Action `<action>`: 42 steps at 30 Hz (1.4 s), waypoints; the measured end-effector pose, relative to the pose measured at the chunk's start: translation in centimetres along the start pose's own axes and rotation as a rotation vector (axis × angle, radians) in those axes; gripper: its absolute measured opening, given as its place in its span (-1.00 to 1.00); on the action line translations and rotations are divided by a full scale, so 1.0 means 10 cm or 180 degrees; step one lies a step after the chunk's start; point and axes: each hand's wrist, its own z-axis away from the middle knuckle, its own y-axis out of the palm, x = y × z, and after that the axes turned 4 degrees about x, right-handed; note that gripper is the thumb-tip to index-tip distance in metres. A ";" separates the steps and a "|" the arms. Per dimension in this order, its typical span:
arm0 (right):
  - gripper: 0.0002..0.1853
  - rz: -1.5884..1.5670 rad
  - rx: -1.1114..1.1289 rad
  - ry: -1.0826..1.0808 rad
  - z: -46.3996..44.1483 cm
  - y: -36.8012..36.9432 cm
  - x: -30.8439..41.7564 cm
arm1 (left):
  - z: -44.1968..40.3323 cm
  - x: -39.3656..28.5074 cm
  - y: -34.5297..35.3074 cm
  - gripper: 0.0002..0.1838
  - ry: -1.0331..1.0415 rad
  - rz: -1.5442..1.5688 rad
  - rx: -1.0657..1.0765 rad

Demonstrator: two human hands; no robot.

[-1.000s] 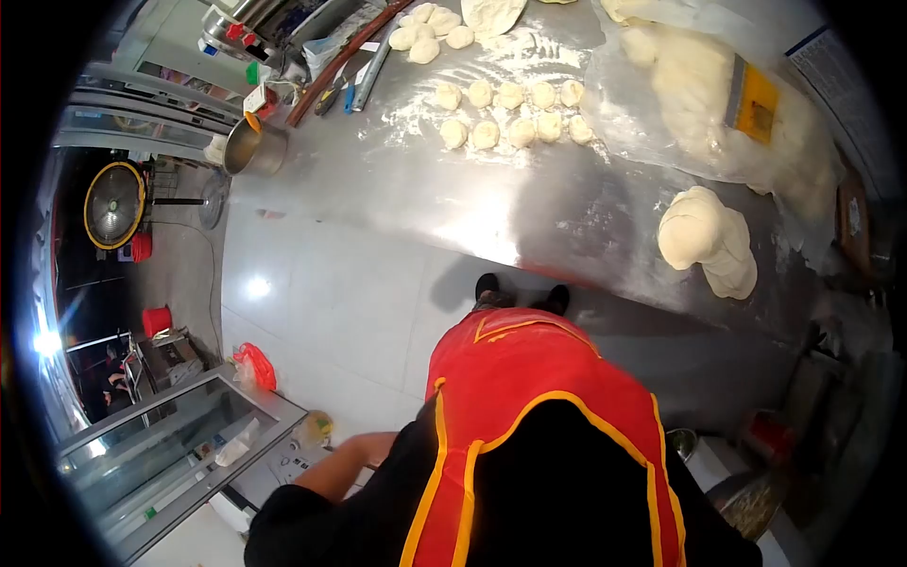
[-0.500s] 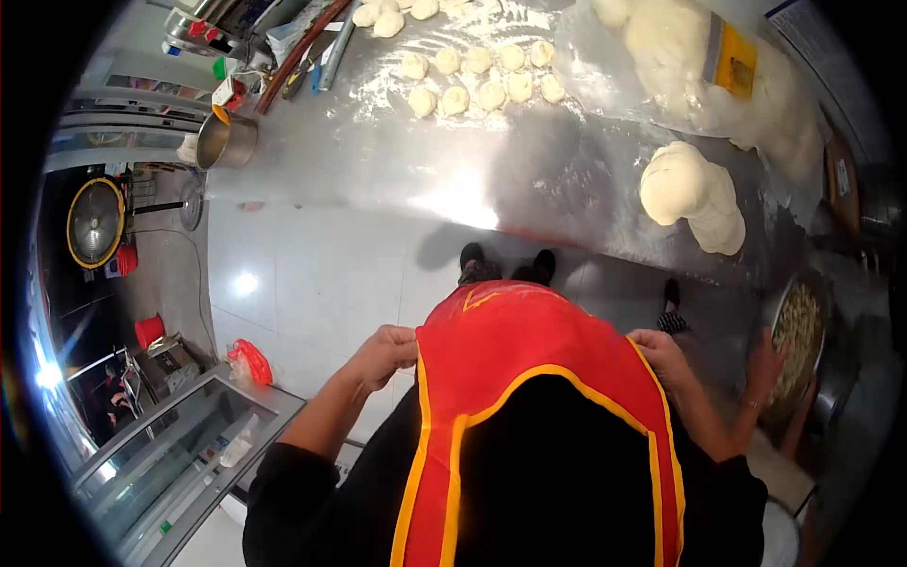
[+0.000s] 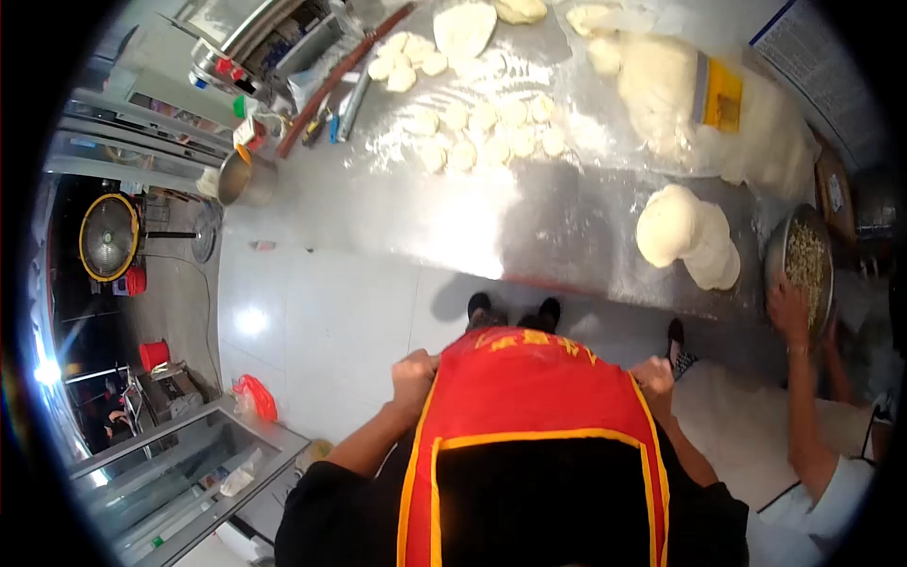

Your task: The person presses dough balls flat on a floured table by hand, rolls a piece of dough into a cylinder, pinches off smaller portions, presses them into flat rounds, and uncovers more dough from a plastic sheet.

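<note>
A red apron (image 3: 529,392) with yellow edging is spread across the front of my body, its straps running up over a black top. My left hand (image 3: 414,375) is closed on the apron's left edge, and my right hand (image 3: 654,375) grips the opposite edge at about the same height. The cloth hangs stretched between them. Ahead, a metal work table (image 3: 378,217) dusted with flour carries several small round dough pieces (image 3: 482,117) and a larger dough lump (image 3: 669,227) near its front edge.
At the right, another person's hand (image 3: 790,307) rests in a metal bowl (image 3: 773,255) of chopped filling. Plastic-covered dough (image 3: 652,94) lies at the back right under a yellow-handled scraper (image 3: 723,94). A steel pot (image 3: 248,180) stands at the table's left end; a glass-topped cabinet (image 3: 203,454) is lower left.
Both hands keep hold of the apron and now pull it straighter, showing yellow lettering. My view has tilted up, revealing more table. The other person's bowl and arms are more visible.
</note>
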 end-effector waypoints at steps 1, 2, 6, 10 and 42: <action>-0.76 0.0025 0.0179 0.0111 0.05 0.02 -0.02 | -0.04 -0.01 0.03 -0.80 0.0162 0.0016 0.0009; -0.74 0.0043 0.0358 0.0232 0.11 0.06 -0.04 | -0.07 -0.02 0.05 -0.79 0.0289 0.0121 -0.0101; -0.73 -0.0759 0.0701 0.1215 0.04 0.22 0.09 | -0.05 0.05 -0.01 -0.79 0.0225 0.0161 0.0373; -0.81 -0.1636 0.0593 0.0876 -0.28 0.22 0.15 | -0.07 0.05 -0.07 -0.78 0.0053 0.0105 0.0344; -0.68 -0.4451 0.1043 0.3043 -0.40 -0.01 -0.44 | -0.93 0.58 -0.03 -0.66 -0.0218 0.1413 0.1146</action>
